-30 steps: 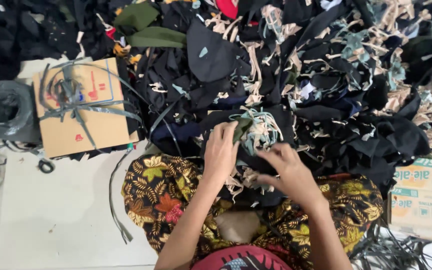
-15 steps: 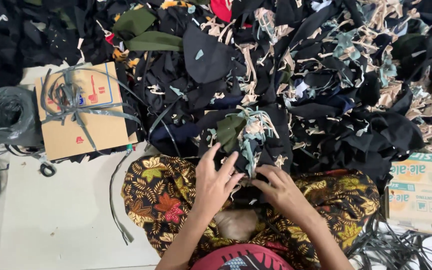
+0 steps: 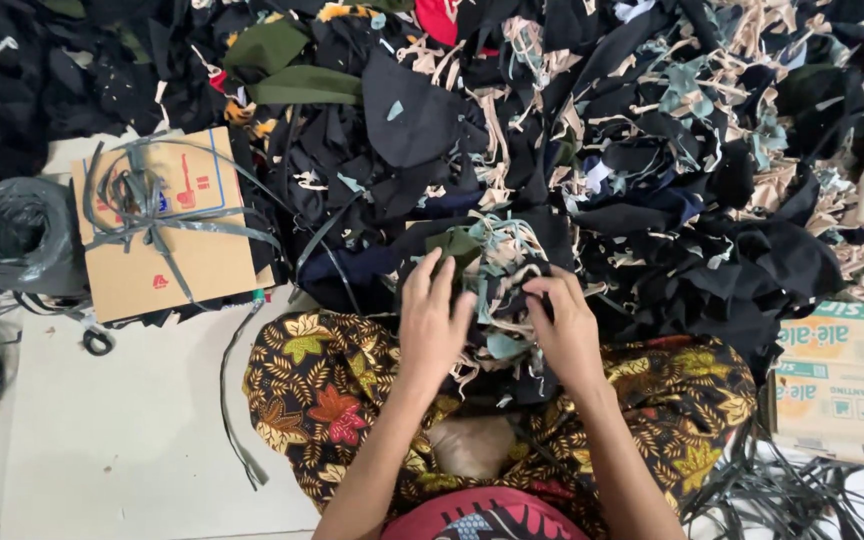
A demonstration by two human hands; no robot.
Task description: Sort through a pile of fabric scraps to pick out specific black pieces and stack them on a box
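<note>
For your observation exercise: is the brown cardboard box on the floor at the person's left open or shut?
Shut. The cardboard box lies flat with its top closed, and grey strapping crosses it, knotted on top.

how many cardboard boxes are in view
2: a brown cardboard box tied with grey strapping left of the left hand, and a printed box at the right edge. Others may lie under the scraps.

We see a pale floor (image 3: 102,440) carrying a big heap of fabric scraps (image 3: 602,150) (mostly black), a tied cardboard box (image 3: 167,235) toward its left edge, and a grey bag (image 3: 17,235) beside it.
</note>
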